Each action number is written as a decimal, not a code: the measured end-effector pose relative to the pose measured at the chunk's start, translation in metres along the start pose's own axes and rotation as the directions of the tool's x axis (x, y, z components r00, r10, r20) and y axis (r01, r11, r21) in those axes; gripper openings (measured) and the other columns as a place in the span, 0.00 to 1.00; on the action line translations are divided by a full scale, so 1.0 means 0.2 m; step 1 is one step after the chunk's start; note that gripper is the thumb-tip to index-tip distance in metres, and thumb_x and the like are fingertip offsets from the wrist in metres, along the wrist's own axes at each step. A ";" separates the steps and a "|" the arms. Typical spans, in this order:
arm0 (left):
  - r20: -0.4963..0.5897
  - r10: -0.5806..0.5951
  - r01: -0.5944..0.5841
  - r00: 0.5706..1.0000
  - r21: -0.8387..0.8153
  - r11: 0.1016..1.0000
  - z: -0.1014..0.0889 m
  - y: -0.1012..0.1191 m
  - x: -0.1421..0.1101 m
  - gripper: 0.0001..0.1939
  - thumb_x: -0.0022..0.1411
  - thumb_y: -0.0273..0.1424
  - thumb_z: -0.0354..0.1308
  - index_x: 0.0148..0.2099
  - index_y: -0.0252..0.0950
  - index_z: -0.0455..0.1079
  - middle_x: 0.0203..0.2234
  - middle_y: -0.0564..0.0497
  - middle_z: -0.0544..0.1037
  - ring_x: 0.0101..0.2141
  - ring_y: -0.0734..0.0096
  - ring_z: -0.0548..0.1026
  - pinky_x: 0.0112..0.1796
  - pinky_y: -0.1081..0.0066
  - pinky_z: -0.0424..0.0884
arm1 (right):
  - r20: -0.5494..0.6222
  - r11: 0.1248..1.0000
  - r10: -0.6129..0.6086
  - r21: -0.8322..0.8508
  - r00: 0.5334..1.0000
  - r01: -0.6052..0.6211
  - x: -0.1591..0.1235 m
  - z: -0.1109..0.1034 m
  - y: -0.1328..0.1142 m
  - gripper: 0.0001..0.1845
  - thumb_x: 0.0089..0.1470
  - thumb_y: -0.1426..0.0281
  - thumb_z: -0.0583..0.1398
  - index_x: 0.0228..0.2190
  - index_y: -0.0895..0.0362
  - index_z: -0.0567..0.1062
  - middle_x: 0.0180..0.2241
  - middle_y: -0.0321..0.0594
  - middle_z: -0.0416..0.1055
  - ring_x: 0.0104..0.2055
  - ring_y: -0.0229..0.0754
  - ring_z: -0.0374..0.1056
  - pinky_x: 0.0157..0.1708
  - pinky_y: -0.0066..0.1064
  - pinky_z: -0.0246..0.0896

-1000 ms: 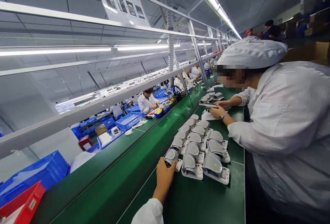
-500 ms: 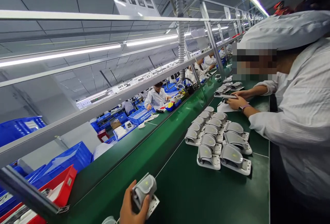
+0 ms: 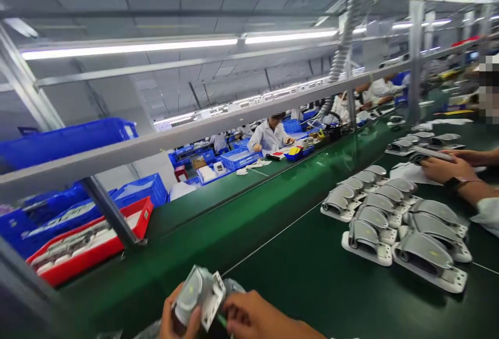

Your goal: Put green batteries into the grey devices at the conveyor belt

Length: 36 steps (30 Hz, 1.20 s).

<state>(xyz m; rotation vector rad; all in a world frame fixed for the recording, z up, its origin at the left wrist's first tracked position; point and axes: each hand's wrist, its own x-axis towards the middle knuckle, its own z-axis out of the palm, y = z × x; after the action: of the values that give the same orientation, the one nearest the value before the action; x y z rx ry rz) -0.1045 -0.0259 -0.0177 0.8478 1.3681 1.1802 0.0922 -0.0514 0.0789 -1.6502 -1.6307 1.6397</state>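
A green assembly bench (image 3: 312, 282) carries grey plastic devices (image 3: 393, 224).

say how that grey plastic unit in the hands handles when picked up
The grey plastic unit with the white base plate is probably stiff: its curved shell shows no give in the left hand. It is likely light for its size, looking hollow. It probably won't roll, since similar units sit on flat plates.

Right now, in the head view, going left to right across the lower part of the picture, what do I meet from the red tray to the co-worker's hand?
Red tray → left hand → grey unit with white base → right hand → rows of matching units → co-worker's hand
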 end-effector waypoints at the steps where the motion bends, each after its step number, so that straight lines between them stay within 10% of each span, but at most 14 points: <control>1: 0.035 -0.128 0.129 0.991 -0.026 0.991 -0.01 0.00 -0.01 0.31 0.53 0.53 0.70 0.48 0.36 0.69 0.41 0.46 0.79 0.42 0.57 0.78 0.44 0.64 0.75 | -0.031 0.986 0.083 0.150 0.996 -0.078 0.00 0.03 0.03 0.25 0.58 0.58 0.63 0.51 0.60 0.76 0.36 0.41 0.75 0.31 0.34 0.72 0.30 0.22 0.65; 6: 0.198 -0.337 0.383 0.920 -0.279 0.881 -0.04 0.08 -0.04 0.39 0.44 0.45 0.78 0.53 0.35 0.67 0.45 0.47 0.80 0.44 0.64 0.77 0.46 0.69 0.73 | -0.134 0.721 0.403 0.657 0.906 -0.223 -0.04 0.07 0.03 0.46 0.39 0.46 0.75 0.50 0.61 0.70 0.35 0.40 0.72 0.30 0.37 0.71 0.24 0.24 0.63; 13: 0.404 -0.415 0.569 0.815 -0.421 0.707 -0.02 0.09 -0.06 0.41 0.37 0.37 0.82 0.52 0.37 0.68 0.50 0.46 0.78 0.45 0.64 0.77 0.40 0.71 0.76 | -0.019 0.408 0.593 0.869 0.805 -0.280 -0.07 0.03 -0.08 0.37 0.32 0.60 0.80 0.42 0.58 0.73 0.30 0.32 0.65 0.27 0.28 0.59 0.25 0.22 0.60; 17: 0.442 -0.438 0.614 0.783 -0.435 0.658 -0.01 0.09 -0.08 0.43 0.41 0.40 0.82 0.55 0.39 0.65 0.54 0.45 0.76 0.44 0.64 0.78 0.34 0.72 0.76 | -0.110 0.513 0.574 0.821 0.811 -0.252 -0.08 0.06 -0.07 0.37 0.33 0.53 0.80 0.37 0.60 0.73 0.27 0.32 0.60 0.27 0.28 0.56 0.22 0.21 0.55; 27: 0.378 -0.260 0.397 0.889 -0.351 0.848 0.01 0.04 -0.11 0.40 0.42 0.35 0.82 0.54 0.36 0.66 0.51 0.44 0.76 0.43 0.68 0.79 0.44 0.70 0.78 | -0.350 0.811 0.406 0.564 0.844 -0.156 -0.09 0.08 -0.03 0.39 0.42 0.41 0.73 0.39 0.60 0.73 0.27 0.35 0.66 0.23 0.28 0.57 0.22 0.23 0.54; 36: 0.475 -0.322 0.500 0.819 -0.317 0.806 0.03 0.04 -0.13 0.46 0.43 0.43 0.81 0.59 0.38 0.63 0.51 0.43 0.73 0.31 0.66 0.79 0.27 0.64 0.82 | -0.498 0.978 0.161 0.197 0.852 -0.070 -0.13 0.10 -0.02 0.27 0.54 0.48 0.69 0.40 0.60 0.79 0.31 0.42 0.73 0.27 0.31 0.62 0.25 0.24 0.57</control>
<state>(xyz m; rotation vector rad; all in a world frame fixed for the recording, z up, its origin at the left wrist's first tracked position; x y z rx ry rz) -0.0961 -0.0476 -0.0020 0.3980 0.8429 0.8441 0.0816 -0.0817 0.0884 -1.9112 -1.1115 1.1956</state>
